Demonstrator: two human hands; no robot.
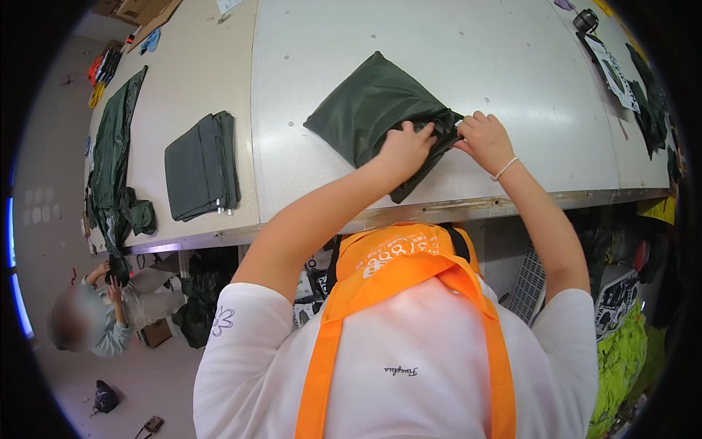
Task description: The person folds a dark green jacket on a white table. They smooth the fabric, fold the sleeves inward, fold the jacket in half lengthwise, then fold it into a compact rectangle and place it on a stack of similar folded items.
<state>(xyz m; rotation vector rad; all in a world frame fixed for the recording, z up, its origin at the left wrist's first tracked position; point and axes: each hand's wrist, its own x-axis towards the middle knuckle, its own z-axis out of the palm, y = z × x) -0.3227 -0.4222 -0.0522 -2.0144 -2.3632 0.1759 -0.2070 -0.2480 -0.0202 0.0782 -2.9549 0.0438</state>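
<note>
A dark green, shiny, roughly square bundle of thin fabric [373, 102] lies on the smooth white tabletop [314, 183], in front of the person and close to the table's near edge, one corner pointing away and a loose flap hanging toward that edge; the left hand [406, 151] is on the bundle's gathered near-right side, its fingers bent over the folds, though whether it grips or only presses cannot be told; the right hand [484, 140], below a thin bracelet of pale beads [504, 169], pinches the bundle's right-hand end between thumb and fingers, with a small white piece [458, 124] showing at the fingertips; to the left, a neat rectangular stack of folded dark green fabric [196, 174] lies well apart from the hands; farther left, a long, crumpled dark green fabric piece [117, 154] stretches along the table; beneath the tabletop on the right are a grey plastic crate with a slotted wall [525, 289] and a heap of bright yellow-green fabric [621, 358]
</note>
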